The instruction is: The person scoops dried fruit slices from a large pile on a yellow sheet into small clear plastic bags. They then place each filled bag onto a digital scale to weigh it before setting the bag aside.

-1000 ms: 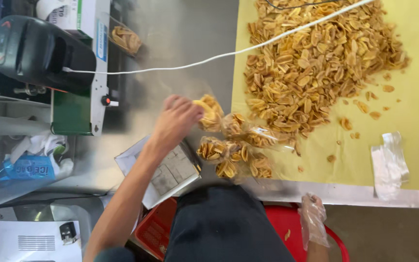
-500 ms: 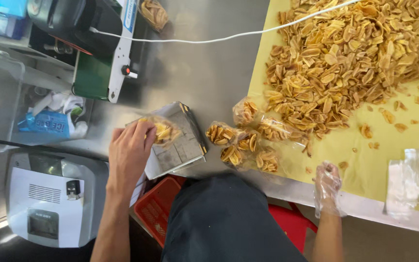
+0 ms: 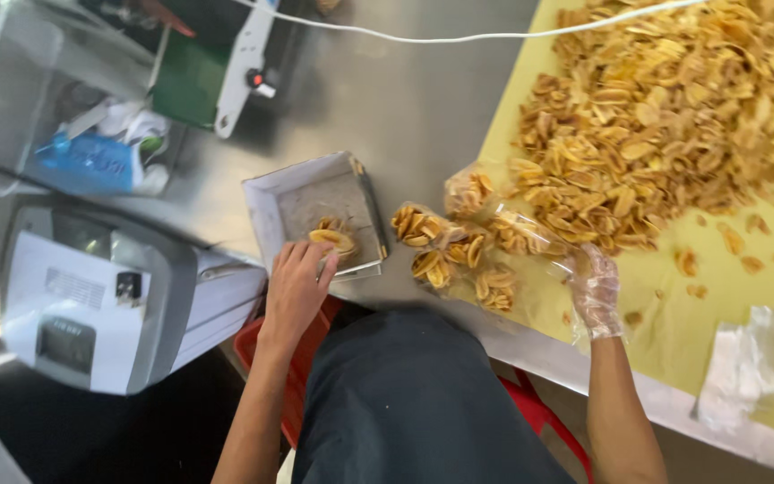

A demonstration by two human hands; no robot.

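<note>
My bare left hand (image 3: pixel 297 289) lies on the near edge of a square metal tray (image 3: pixel 290 199) and holds the end of a small clear bag of banana chips (image 3: pixel 333 238) that rests in the tray. My right hand (image 3: pixel 594 289), in a thin plastic glove, touches a clear bag (image 3: pixel 530 235) at the edge of the chip pile, fingers apart. Several filled bags of chips (image 3: pixel 445 253) lie between my hands on the steel table (image 3: pixel 405 108). A big pile of loose chips (image 3: pixel 683 116) covers a yellow sheet (image 3: pixel 745 269).
A stack of empty clear bags (image 3: pixel 745 367) lies at the right on the yellow sheet. A white cable (image 3: pixel 459 38) crosses the table's far side. A green and white machine (image 3: pixel 217 76) stands at the back left, a grey and white device (image 3: pixel 91 296) lower left, a red stool (image 3: pixel 266 354) under me.
My left hand carried a bag of chips from the heap of bags to the metal tray and set it there. My right hand rose from the table edge to the bags.
</note>
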